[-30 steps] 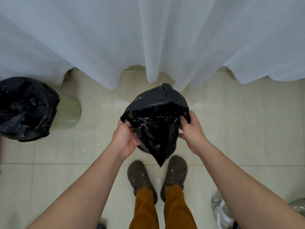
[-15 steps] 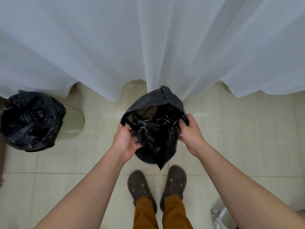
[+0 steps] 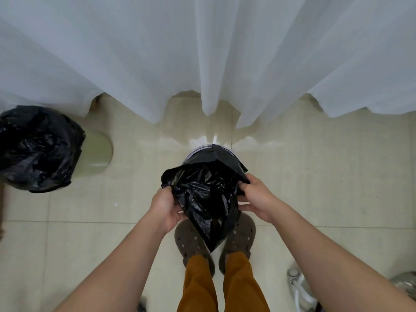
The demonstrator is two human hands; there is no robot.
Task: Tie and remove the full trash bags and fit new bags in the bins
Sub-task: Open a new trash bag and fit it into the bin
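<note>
Left hand and right hand each pinch the new black bag at its mouth, now lowered from before toward the bin; fitting appears imminent.

Soft, even daylight filters through the curtain; glare streaks the glossy floor. Shadows are faint. Wide-angle distortion bends the edges; corners blur slightly.

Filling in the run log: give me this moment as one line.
step: opening new black bag | left hand: grips left edge | right hand: grips right edge | bin: below bag, unlined | lined bin: far left
</note>
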